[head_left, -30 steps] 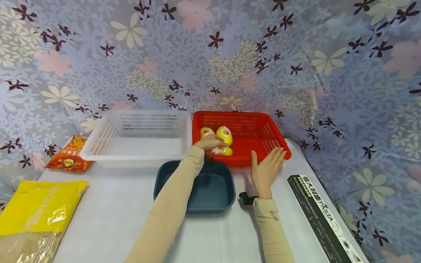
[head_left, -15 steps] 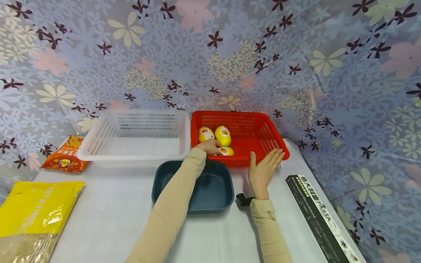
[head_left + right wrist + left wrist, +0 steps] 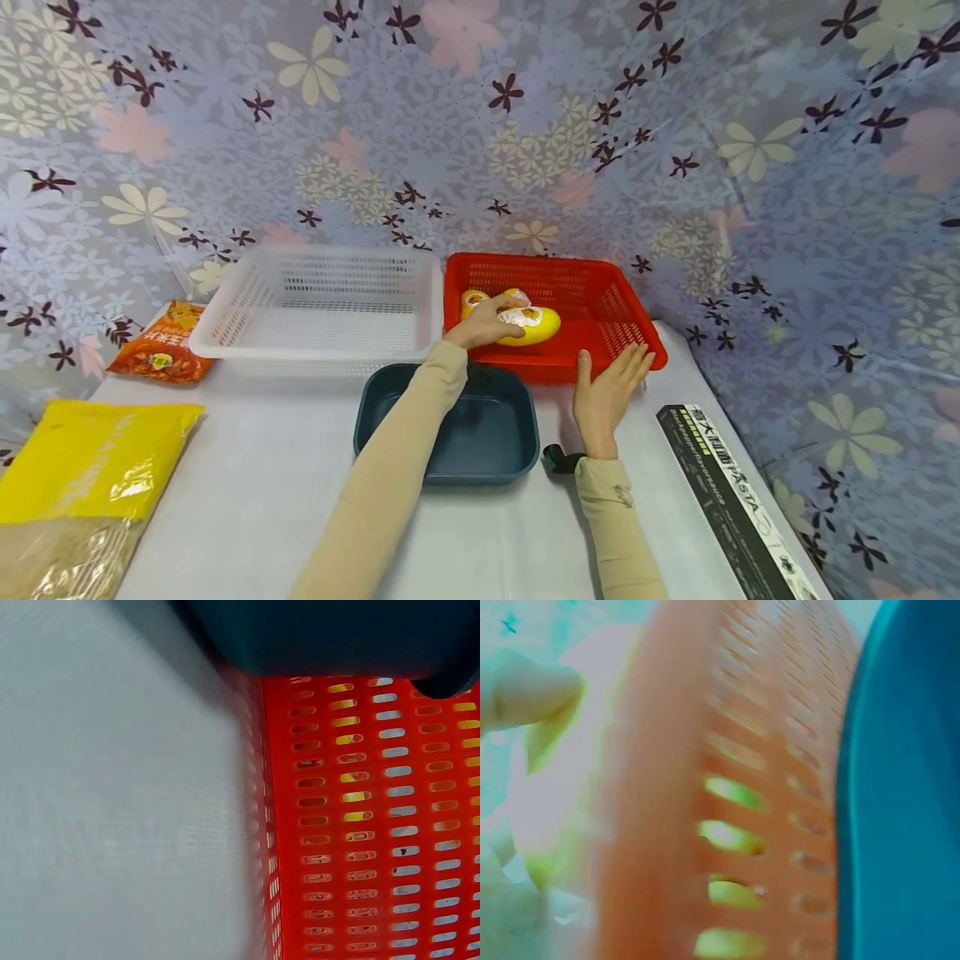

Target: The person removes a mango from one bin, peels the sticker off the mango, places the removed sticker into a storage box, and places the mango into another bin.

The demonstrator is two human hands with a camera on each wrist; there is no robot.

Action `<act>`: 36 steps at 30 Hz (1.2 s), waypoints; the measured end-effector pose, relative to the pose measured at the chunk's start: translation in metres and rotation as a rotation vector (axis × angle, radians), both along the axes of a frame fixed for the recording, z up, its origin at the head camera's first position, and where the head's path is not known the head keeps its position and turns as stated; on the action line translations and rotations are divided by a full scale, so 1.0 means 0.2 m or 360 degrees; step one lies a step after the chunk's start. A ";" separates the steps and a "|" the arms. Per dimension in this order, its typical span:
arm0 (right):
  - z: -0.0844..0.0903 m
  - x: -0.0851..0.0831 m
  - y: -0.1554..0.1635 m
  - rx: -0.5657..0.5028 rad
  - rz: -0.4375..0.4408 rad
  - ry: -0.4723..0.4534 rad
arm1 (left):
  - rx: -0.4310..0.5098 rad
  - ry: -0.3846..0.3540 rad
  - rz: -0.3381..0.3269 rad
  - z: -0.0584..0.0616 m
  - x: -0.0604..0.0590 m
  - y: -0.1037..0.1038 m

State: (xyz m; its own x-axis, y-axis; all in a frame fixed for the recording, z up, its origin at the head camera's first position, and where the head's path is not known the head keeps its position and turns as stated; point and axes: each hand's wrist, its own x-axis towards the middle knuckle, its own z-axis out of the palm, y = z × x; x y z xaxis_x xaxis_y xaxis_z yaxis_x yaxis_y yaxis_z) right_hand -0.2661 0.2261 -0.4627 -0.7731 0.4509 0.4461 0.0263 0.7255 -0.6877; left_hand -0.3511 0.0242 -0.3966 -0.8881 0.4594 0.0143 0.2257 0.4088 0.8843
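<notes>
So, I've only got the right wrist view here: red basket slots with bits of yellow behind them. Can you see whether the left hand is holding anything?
Observer: Yes, in the head view the left hand grips a labelled yellow oval item.
Operator: And the right one? It isn't in my picture.
Observer: The right hand has its fingers straight, at the near right corner of the red basket; whether they press on it, I can't tell.
Operator: What stands on the other side of that basket, to the left?
Observer: A white slotted plastic basket, right next to it.
</notes>
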 end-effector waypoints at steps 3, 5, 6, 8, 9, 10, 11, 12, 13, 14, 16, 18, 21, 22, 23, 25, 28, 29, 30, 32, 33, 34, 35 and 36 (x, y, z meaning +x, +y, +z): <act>0.00 0.01 0.02 0.0001 -0.0008 0.0006 | 0.0183 0.0044 0.0022 0.02 0.04 -0.01; 0.00 0.00 0.03 0.0024 -0.0008 0.0014 | 0.0222 0.0071 0.0072 0.04 0.06 -0.03; -0.01 0.00 0.04 0.0039 -0.0010 0.0016 | 0.0224 0.0079 0.0097 0.04 0.08 -0.04; -0.01 0.00 0.05 0.0066 -0.0009 0.0020 | 0.0217 0.0100 0.0132 0.05 0.11 -0.05; -0.01 -0.01 0.05 0.0074 -0.0005 0.0019 | 0.0198 0.0121 0.0147 0.06 0.12 -0.06; -0.01 -0.01 0.06 0.0081 0.0000 0.0010 | 0.0193 0.0133 0.0155 0.06 0.14 -0.07; -0.01 -0.01 0.06 0.0085 0.0007 0.0001 | 0.0189 0.0145 0.0158 0.06 0.16 -0.09; -0.01 0.00 0.06 0.0085 0.0016 -0.0004 | 0.0195 0.0158 0.0152 0.06 0.18 -0.10; -0.01 0.00 0.06 0.0086 0.0025 -0.0001 | 0.0214 0.0173 0.0145 0.05 0.20 -0.11; -0.01 0.00 0.07 0.0094 0.0030 0.0000 | 0.0242 0.0189 0.0131 0.05 0.22 -0.12; -0.02 0.01 0.07 0.0111 0.0038 0.0008 | 0.0299 0.0211 0.0107 0.03 0.26 -0.14; -0.03 0.00 0.08 0.0128 0.0037 0.0021 | 0.0349 0.0227 0.0074 0.02 0.30 -0.16; -0.04 0.00 0.08 0.0141 0.0041 0.0020 | 0.0394 0.0225 0.0034 0.00 0.38 -0.20; -0.04 0.01 0.08 0.0132 0.0049 0.0020 | 0.0406 0.0227 0.0023 -0.01 0.41 -0.22; -0.04 0.01 0.07 0.0127 0.0054 0.0015 | 0.0412 0.0228 0.0009 -0.01 0.44 -0.23; -0.03 0.02 0.06 0.0104 0.0071 0.0012 | 0.0430 0.0230 -0.0020 0.00 0.50 -0.28; -0.02 0.03 0.05 0.0074 0.0092 -0.0007 | 0.0446 0.0234 -0.0062 0.00 0.60 -0.34; -0.02 0.03 0.05 0.0071 0.0098 -0.0013 | 0.0443 0.0234 -0.0075 -0.01 0.63 -0.36; -0.02 0.03 0.05 0.0066 0.0102 -0.0021 | 0.0436 0.0242 -0.0089 -0.01 0.67 -0.38; -0.02 0.04 0.05 0.0074 0.0103 -0.0031 | 0.0428 0.0247 -0.0117 -0.02 0.73 -0.41; -0.02 0.04 0.05 0.0076 0.0104 -0.0026 | 0.0423 0.0259 -0.0129 -0.03 0.76 -0.43; -0.02 0.04 0.05 0.0079 0.0104 -0.0022 | 0.0423 0.0267 -0.0142 -0.03 0.79 -0.44; -0.02 0.04 0.05 0.0081 0.0105 -0.0019 | 0.0425 0.0275 -0.0155 -0.04 0.82 -0.45; -0.02 0.04 0.05 0.0085 0.0105 -0.0021 | 0.0426 0.0286 -0.0166 -0.05 0.85 -0.46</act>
State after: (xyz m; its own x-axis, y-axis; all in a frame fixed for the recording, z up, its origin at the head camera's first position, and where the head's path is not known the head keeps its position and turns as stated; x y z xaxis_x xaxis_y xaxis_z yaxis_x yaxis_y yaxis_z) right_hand -0.2590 0.2361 -0.4659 -0.8063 0.3748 0.4575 -0.0138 0.7615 -0.6481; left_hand -0.1811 -0.0669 -0.4061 -0.8090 0.5065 0.2984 0.4158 0.1341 0.8995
